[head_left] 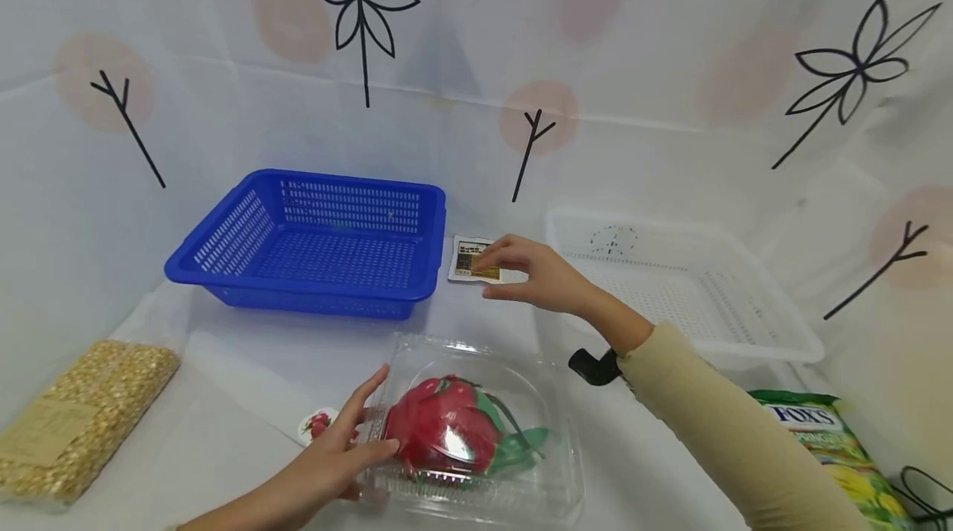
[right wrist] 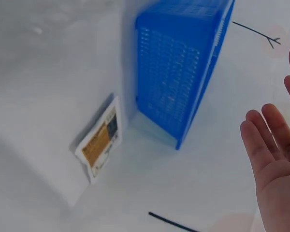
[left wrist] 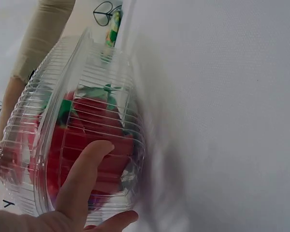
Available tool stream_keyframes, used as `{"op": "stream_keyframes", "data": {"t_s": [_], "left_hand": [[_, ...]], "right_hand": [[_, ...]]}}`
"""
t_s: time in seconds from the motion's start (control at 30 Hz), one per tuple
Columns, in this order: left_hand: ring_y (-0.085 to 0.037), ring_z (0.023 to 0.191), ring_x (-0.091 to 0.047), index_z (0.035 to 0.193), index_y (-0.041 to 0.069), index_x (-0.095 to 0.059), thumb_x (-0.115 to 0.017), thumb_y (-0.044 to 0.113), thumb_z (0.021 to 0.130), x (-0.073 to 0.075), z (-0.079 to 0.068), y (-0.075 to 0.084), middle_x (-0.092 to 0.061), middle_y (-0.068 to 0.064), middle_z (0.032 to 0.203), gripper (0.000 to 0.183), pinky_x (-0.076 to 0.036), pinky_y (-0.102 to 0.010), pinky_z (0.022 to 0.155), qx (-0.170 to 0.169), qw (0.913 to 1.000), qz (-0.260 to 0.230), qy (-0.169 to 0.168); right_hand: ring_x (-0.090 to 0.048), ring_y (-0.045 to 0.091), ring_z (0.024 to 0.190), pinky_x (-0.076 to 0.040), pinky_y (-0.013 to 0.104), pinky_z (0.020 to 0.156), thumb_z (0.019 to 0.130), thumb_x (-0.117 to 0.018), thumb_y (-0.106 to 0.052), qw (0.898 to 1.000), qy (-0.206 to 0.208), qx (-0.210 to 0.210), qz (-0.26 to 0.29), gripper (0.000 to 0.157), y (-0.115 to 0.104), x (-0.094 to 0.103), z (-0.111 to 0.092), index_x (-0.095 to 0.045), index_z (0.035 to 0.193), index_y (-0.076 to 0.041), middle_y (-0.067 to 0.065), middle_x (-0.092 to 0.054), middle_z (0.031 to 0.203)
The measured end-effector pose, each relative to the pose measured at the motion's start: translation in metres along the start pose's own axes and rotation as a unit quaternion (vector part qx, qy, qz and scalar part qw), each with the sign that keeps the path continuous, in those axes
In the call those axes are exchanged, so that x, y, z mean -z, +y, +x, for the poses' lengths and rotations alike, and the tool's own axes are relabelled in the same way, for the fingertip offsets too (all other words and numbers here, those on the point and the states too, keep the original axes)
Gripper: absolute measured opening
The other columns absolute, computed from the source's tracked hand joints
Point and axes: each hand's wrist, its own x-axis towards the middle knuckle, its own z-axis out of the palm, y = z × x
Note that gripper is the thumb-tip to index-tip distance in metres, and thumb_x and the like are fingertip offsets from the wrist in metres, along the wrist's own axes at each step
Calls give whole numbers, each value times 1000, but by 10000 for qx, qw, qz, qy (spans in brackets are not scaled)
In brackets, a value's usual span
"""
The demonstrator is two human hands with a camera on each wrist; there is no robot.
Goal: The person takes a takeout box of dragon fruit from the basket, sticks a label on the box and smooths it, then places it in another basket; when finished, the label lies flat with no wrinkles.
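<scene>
A clear plastic clamshell box stands at the front of the table. Inside it, through the lid, shows a red fruit-like object with green leafy parts. My left hand grips the left side of this box; its thumb lies against the ribbed wall in the left wrist view. A small white packet with a brown and dark label lies to the right of the blue basket. My right hand hovers near the packet with loosely bent fingers, holding nothing; in the right wrist view, hand and packet are apart.
The blue basket stands at the back left, a white basket at the back right. A bag of yellow grains lies far left. A green FOXS bag is at right. One round fruit-picture label shows beside the box.
</scene>
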Motion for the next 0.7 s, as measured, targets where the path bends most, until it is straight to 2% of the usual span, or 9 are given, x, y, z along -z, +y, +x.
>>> {"op": "stream_keyframes", "data": {"t_s": [0.17,0.27,0.4,0.53,0.7], "left_hand": [[-41,107,-50,148,33,-6,-58,22,92,-7,0,0,-8,-37,140,78,-54,-48,65,-127,9999,-56,-50],[-41,105,-51,148,32,-7,-59,24,91,-10,1,0,-10,-38,139,77,-54,-49,63,-96,9998,130,76],[-44,106,-50,148,31,-8,-59,26,91,-14,3,0,-13,-37,139,77,-54,-49,64,-119,9995,256,135],[-45,107,-49,149,30,-6,-58,25,92,-17,7,-1,-12,-36,139,77,-54,-49,66,-185,9997,159,18],[-47,110,-46,149,29,-5,-58,26,92,-21,10,-2,-13,-35,140,78,-52,-48,65,-102,9999,123,39]], "right_hand": [[-51,23,113,-41,44,97,81,-73,-16,9994,246,-258,36,31,-4,8,-39,-67,110,-9,5,-55,117],[-51,21,112,-41,43,97,81,-73,-15,9988,363,-314,75,31,-2,9,-61,-67,110,-9,5,-55,117],[-51,16,110,-41,33,97,81,-73,-13,9976,571,-350,148,29,0,8,-90,-66,109,-11,4,-56,116],[-50,12,110,-42,22,93,81,-72,-10,9961,781,-354,190,29,2,3,-117,-66,109,-12,8,-56,115],[-50,9,108,-42,18,90,80,-73,-8,9932,1041,-466,242,30,5,-10,-145,-66,108,-14,7,-56,115]]}}
